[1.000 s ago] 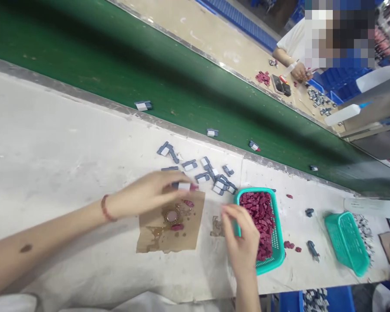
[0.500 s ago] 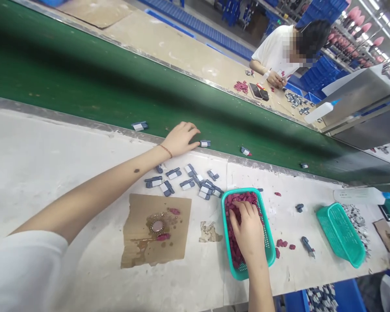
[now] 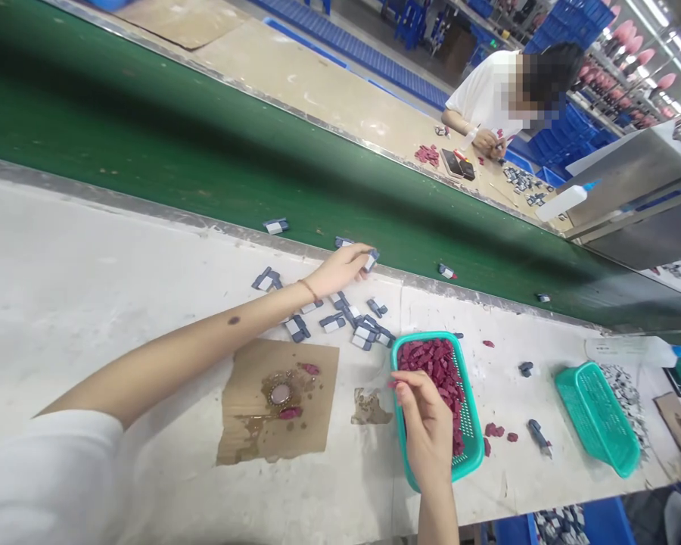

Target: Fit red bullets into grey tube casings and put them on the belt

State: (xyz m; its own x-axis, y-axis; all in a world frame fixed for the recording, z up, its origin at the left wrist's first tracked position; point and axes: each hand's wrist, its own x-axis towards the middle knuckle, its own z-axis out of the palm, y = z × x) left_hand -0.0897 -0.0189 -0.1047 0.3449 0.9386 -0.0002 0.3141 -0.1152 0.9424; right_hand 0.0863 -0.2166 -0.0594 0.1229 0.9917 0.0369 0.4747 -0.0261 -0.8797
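Observation:
My left hand [image 3: 345, 271] is at the near edge of the green conveyor belt, pinching a small blue-and-white plastic-looking part [image 3: 371, 260]. Several similar parts [image 3: 333, 323] lie loosely on the table below it. My right hand [image 3: 428, 428] is over the near side of a teal basket [image 3: 472, 412], finger and thumb closed on a small dark red piece [image 3: 394, 384]. Many dark red pieces [image 3: 431, 363] fill that basket. Left of it lies a wet piece of cardboard [image 3: 312, 439] bearing a round cap-like disc [image 3: 280, 393] and two red pieces.
The green belt [image 3: 204, 166] carries several spaced parts [image 3: 275, 226]. A second teal basket [image 3: 598, 424] stands at the right, near a white bottle [image 3: 629, 350]. Across the belt a co-worker [image 3: 485, 98] handles small parts. A blue bin [image 3: 607, 522] sits below the table edge.
My left hand has picked up a blue-and-white part and drawn it back toward the table. My right hand has risen from the red pieces with one pinched. Parts on the belt have shifted right.

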